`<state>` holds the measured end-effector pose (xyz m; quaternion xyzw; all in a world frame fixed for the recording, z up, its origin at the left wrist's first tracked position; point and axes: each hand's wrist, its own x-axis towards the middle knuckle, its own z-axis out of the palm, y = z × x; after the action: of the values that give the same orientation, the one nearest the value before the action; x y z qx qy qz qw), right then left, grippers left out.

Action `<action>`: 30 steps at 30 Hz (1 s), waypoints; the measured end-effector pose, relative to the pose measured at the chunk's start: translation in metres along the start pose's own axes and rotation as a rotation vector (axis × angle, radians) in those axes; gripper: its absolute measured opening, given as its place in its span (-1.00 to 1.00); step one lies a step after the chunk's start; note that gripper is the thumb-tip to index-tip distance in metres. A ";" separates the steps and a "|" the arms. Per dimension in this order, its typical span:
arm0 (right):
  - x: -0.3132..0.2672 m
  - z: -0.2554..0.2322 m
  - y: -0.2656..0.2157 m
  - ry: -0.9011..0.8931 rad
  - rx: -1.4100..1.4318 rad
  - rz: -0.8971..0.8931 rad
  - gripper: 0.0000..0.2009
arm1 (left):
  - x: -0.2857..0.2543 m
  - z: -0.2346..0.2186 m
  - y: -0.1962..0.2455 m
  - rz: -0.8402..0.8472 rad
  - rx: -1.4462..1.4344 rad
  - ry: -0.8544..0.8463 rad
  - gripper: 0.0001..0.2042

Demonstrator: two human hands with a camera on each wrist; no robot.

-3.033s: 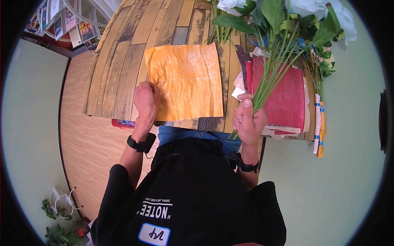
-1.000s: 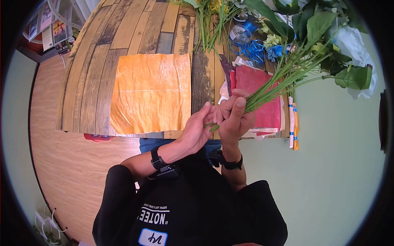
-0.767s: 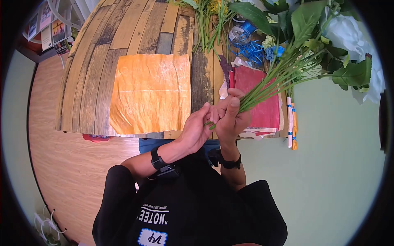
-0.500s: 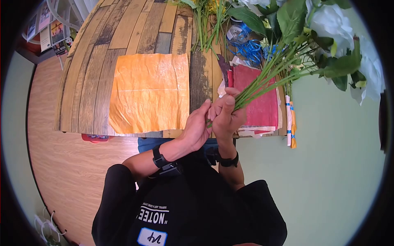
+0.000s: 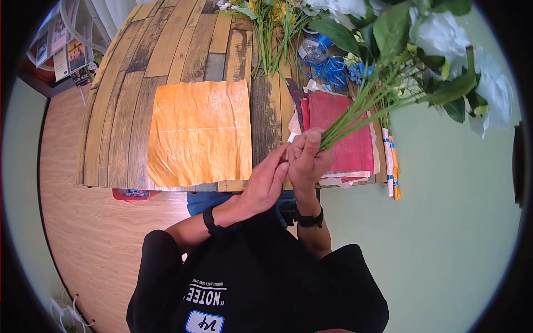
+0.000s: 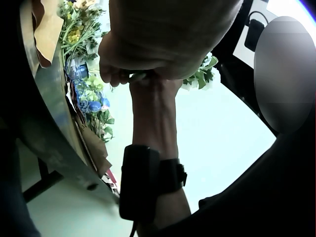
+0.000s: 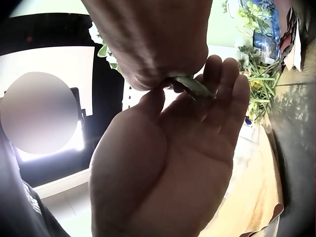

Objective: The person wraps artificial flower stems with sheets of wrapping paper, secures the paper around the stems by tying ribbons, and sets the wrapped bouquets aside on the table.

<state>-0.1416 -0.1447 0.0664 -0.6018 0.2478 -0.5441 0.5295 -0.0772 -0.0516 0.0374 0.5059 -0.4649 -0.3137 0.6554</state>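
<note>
1. The right hand (image 5: 308, 162) curls tight round the flower bunch's (image 5: 391, 41) stems (image 5: 334, 136).
2. The left hand (image 5: 265, 183), fingers straight, touches the stem ends (image 7: 195, 88).
3. The long bunch slants over red paper (image 5: 355, 156), blooms (image 5: 438, 39) toward 2 o'clock.

You are wearing a black shirt (image 5: 266, 272) showing inverted "NOTEE" (image 5: 205, 299); its blue-edged label (image 5: 204, 322) is bearing handwriting of uncertain reading.

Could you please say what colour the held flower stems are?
The flower stems are green, clearest in the head view.

White rack (image 5: 78, 39) — upper L — w/ mags (image 5: 77, 57).
</note>
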 end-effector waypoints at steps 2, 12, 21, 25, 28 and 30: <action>0.003 0.003 -0.007 0.019 -0.002 -0.046 -0.59 | -0.003 0.004 -0.005 0.086 0.025 -0.002 -0.63; 0.009 -0.007 -0.021 0.038 -0.024 -0.219 -0.54 | 0.008 0.025 -0.024 0.222 0.112 -0.149 -0.57; 0.002 -0.012 -0.031 -0.094 0.005 -0.155 -0.57 | 0.002 0.025 -0.022 0.238 0.174 -0.131 -0.61; -0.001 -0.014 -0.025 -0.112 0.022 -0.090 -0.62 | -0.002 0.030 -0.032 0.302 0.260 -0.096 -0.59; -0.004 -0.018 -0.020 -0.133 0.069 -0.018 -0.59 | -0.004 0.035 -0.040 0.378 0.281 -0.031 -0.58; -0.006 -0.019 -0.018 -0.138 0.062 -0.011 -0.62 | -0.007 0.035 -0.042 0.329 0.306 -0.016 -0.58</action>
<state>-0.1664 -0.1406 0.0775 -0.6225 0.1902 -0.5116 0.5609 -0.1092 -0.0707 -0.0026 0.5144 -0.5886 -0.1324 0.6095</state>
